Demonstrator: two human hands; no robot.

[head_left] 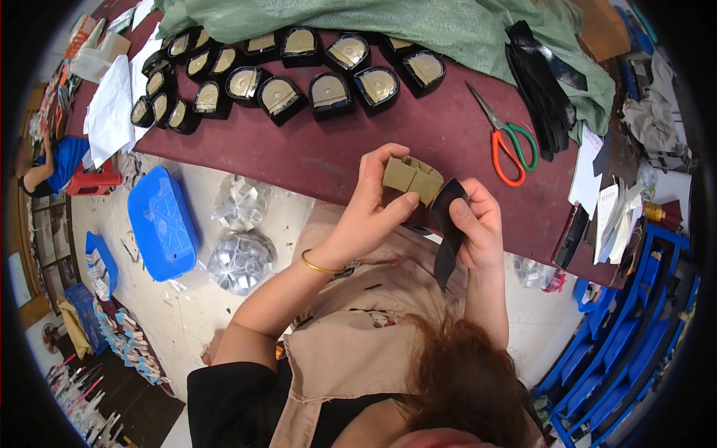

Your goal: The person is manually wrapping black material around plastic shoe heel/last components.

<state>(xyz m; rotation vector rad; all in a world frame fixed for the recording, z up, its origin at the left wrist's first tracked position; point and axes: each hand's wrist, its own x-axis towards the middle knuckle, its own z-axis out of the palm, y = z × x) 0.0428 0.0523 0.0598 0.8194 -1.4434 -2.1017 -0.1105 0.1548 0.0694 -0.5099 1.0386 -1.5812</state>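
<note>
In front of my body, over the table's near edge, my left hand (pixel 371 203) grips an olive-tan shoe heel block (pixel 409 178) between thumb and fingers. Just to its right, my right hand (pixel 480 224) pinches a black strip (pixel 447 243), whose loose end hangs down. The strip's upper part lies close against the block's right side; whether it is stuck there I cannot tell. Several D-shaped heel blocks (pixel 331 94) with black sides and gold-tan faces stand in uneven rows on the far left of the table.
Scissors (pixel 508 145) with red and green handles lie on the dark red table (pixel 448 112), right of the heel blocks. Beyond them is a pile of black strips (pixel 539 97) by a green sack (pixel 448 22). A blue bin (pixel 162 224) and clear bags (pixel 240 261) stand left, below the table.
</note>
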